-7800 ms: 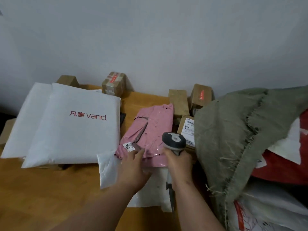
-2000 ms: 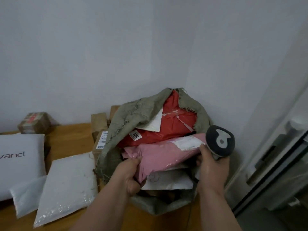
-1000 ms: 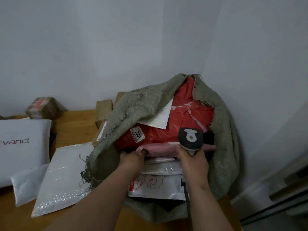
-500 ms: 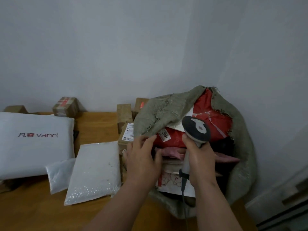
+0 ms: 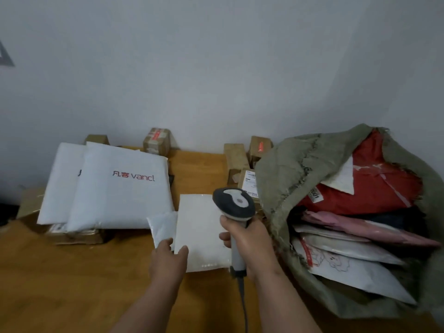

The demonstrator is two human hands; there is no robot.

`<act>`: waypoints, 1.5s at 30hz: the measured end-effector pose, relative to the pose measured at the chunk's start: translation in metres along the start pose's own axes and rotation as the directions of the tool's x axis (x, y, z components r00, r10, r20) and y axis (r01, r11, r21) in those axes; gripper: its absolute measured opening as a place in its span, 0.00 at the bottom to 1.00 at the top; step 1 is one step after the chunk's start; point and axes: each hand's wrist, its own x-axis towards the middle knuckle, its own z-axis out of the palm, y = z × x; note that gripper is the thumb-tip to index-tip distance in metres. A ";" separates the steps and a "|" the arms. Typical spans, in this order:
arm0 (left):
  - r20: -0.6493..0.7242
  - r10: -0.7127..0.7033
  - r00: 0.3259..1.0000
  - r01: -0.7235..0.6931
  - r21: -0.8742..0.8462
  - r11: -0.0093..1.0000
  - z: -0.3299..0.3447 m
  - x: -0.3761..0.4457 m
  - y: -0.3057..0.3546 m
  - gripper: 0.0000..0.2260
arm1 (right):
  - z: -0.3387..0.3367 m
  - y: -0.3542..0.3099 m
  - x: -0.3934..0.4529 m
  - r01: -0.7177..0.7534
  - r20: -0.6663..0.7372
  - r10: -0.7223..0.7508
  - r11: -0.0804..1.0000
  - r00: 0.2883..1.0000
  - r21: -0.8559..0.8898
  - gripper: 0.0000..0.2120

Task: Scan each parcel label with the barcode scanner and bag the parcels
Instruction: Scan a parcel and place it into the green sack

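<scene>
A plain grey-white wall point(image 5: 216, 68) fills the far half of the view, and against it stands a wooden table point(image 5: 60, 284) with an orange-brown top that runs to the near edge. On the right a big grey-green sack point(image 5: 300, 169) slumps open, its frayed mouth facing the near right; inside it lie stacked parcels, a red one point(image 5: 374, 188) at the far side, a pink one point(image 5: 360, 227) below it and white ones point(image 5: 348, 267) nearest. On the left of the table two large white mailers overlap, the upper one point(image 5: 120, 188) printed with red lettering (it reads "vancl"), and they rest on flat brown cardboard. Small brown boxes point(image 5: 156, 141) stand along the wall, with more of them point(image 5: 236, 159) just left of the sack. Between the mailers and the sack lies a white padded envelope point(image 5: 199, 227), and a smaller white packet point(image 5: 162, 227) is tucked partly under its left edge. The left hand point(image 5: 168, 260) rests its fingertips on the near left corner of the envelope, fingers fairly straight. The right hand point(image 5: 249, 246) is wrapped round the handle of the barcode scanner point(image 5: 234, 204), whose dark head sits above the envelope's right edge, its cable trailing toward the near edge.
</scene>
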 end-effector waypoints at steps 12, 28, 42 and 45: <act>0.177 -0.175 0.969 0.170 0.044 0.985 0.017 0.073 -0.015 0.25 | 0.027 0.083 0.101 -0.329 -0.171 0.301 0.928 0.938 -0.175 0.08; 0.097 0.009 0.995 -0.010 0.010 1.000 -0.001 0.110 0.021 0.17 | 0.057 0.089 0.112 -0.407 -0.166 0.411 0.912 0.897 0.056 0.10; 0.314 0.670 0.673 -0.669 0.644 0.370 -0.071 0.050 -0.013 0.34 | 0.119 0.046 0.038 -0.038 -0.417 0.268 0.875 0.869 0.483 0.21; 0.462 0.604 0.649 -0.727 0.611 0.314 -0.071 0.046 -0.038 0.36 | 0.112 0.062 0.025 -0.059 -0.502 0.346 0.863 0.793 0.501 0.19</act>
